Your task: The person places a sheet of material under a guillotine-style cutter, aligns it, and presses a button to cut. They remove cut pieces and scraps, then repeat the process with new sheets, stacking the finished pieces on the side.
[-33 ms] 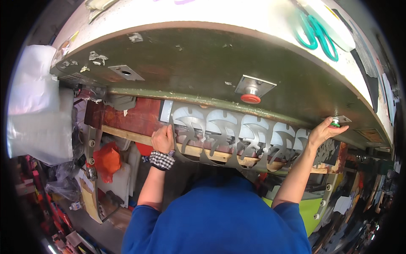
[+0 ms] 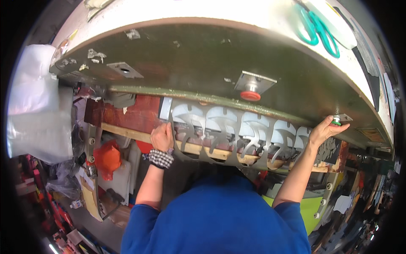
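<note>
My left hand [image 2: 162,136] is closed at the left end of a thin grey sheet [image 2: 205,146], its fingers pinched on the sheet's edge. Curved shapes are cut out of this sheet, leaving strips that hang over a wooden edge [image 2: 131,133]. Pale blue-white pieces [image 2: 221,120] show through the gaps. Under the front of the big green machine beam, my right hand [image 2: 323,132] reaches up to a green push button [image 2: 335,122]. The button sits between thumb and fingers, which are spread and stretched out. Whether it is pressed in cannot be made out.
The green beam [image 2: 186,59] spans the work surface, with a red mushroom button [image 2: 250,95] on its front. Teal-handled scissors [image 2: 323,31] lie on its white top. Clear plastic sheeting [image 2: 40,106] stands at left, near an orange bag [image 2: 108,157]. Dark grey scraps [image 2: 329,151] lie at right.
</note>
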Demonstrator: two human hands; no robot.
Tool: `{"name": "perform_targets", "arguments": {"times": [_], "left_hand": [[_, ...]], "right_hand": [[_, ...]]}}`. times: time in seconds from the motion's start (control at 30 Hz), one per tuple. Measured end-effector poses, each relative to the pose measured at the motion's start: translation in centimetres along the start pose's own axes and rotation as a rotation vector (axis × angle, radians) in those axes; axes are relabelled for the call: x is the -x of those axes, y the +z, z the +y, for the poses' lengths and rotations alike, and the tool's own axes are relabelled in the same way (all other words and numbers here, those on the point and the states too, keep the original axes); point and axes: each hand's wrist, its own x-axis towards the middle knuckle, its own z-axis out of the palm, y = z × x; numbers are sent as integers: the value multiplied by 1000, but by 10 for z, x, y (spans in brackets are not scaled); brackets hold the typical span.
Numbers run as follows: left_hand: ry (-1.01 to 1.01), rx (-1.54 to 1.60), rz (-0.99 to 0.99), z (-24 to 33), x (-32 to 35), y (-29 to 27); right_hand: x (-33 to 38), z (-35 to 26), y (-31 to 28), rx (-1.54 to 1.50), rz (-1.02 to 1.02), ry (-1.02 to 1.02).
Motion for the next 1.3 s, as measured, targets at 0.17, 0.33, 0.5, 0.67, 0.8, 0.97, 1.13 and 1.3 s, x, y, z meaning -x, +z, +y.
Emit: {"name": "perform_targets", "arguments": {"times": [0.17, 0.33, 0.5, 0.67, 0.8, 0.97, 1.13, 1.3], "left_hand": [[-93, 33, -47, -2, 5, -4], [-131, 153, -59, -9, 3, 8], [-105, 237, -104, -13, 11, 0], [-225, 300, -231, -5, 17, -19], [-280, 161, -16, 14, -39, 1], [61, -81, -122, 45, -75, 27], [23, -44, -234, 48, -62, 16], [-29, 191, -150, 71, -95, 17]], "right_hand": [[34, 53, -56, 279, -163, 109], [96, 129, -85, -38, -123, 525], [98, 169, -100, -74, -333, 629], [51, 41, -42, 40, 104, 431], [73, -114, 89, -453, -607, 240], [181, -202, 130, -254, -1042, -205], [164, -191, 118, -471, -1116, -25], [116, -177, 105, -1146, -1145, 771]]}}
